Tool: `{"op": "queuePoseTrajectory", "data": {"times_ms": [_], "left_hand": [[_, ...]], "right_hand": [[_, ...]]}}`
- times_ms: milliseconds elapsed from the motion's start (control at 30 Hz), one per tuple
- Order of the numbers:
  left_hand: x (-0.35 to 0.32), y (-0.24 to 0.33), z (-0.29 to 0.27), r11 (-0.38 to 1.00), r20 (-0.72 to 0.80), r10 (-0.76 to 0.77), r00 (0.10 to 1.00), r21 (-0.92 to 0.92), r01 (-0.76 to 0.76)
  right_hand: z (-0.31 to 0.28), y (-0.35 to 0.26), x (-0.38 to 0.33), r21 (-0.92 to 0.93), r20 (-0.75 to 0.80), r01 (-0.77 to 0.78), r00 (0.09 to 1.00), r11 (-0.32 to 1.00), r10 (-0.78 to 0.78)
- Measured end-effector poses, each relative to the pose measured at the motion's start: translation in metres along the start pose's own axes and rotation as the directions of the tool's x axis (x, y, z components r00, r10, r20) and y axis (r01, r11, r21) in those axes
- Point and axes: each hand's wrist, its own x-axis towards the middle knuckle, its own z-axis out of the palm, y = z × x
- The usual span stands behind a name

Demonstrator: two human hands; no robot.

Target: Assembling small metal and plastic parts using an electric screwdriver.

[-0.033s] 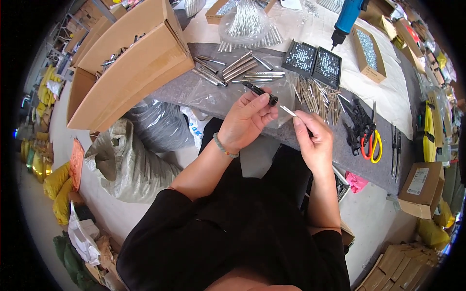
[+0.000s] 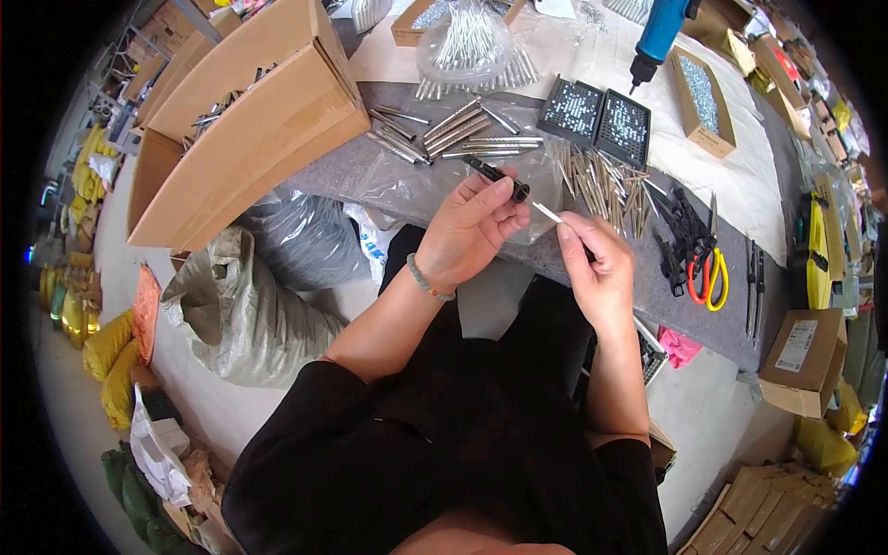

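Observation:
My left hand (image 2: 461, 229), with a beaded bracelet at its wrist, grips a slim black part (image 2: 485, 170) between thumb and fingers. That part's rounded end points toward my right hand (image 2: 599, 266). Pinched in my right fingers is a thin whitish rod (image 2: 547, 213), its tip a short gap from the black part. Something dark also shows at my right palm, too small to name. Beyond my hands lie metal tubes (image 2: 457, 129) and a spread of thin metal rods (image 2: 606, 185) on the grey table mat (image 2: 647, 268).
A large cardboard box (image 2: 268, 129) leans at the left. Black trays of small pieces (image 2: 597, 116) sit beyond the rods, under a blue power screwdriver (image 2: 659, 37). To the right are black parts (image 2: 680, 236), scissors (image 2: 710, 264) and a cardboard tray (image 2: 705, 102). A woven sack (image 2: 240, 310) stands below left.

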Motion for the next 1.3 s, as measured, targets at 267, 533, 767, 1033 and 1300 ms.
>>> {"op": "queuePoseTrajectory", "data": {"times_ms": [267, 533, 767, 1033, 1300], "left_hand": [[-0.002, -0.011, 0.009, 0.971, -0.021, 0.094, 0.995, 0.222, -0.087], [-0.002, -0.010, 0.009, 0.860, -0.019, 0.159, 0.987, 0.493, -0.129], [-0.003, -0.007, 0.010, 0.803, -0.051, 0.169, 0.984, 0.586, -0.108], [-0.003, -0.013, 0.017, 0.724, -0.003, 0.128, 0.992, 0.684, -0.092], [0.000, -0.023, -0.001, 0.776, -0.034, 0.113, 0.993, 0.627, -0.067]], "right_hand": [[0.002, -0.003, 0.001, -0.044, 0.042, -0.011, 0.999, 0.999, 0.012], [0.005, 0.009, -0.003, 0.186, 0.150, -0.156, 0.980, 0.970, 0.129], [0.008, 0.006, -0.004, 0.288, 0.185, -0.302, 0.949, 0.909, 0.256], [0.009, 0.002, -0.002, 0.091, 0.311, -0.315, 0.910, 0.945, 0.273], [0.012, 0.023, 0.001, 0.433, 0.372, -0.481, 0.866, 0.763, 0.335]]}}
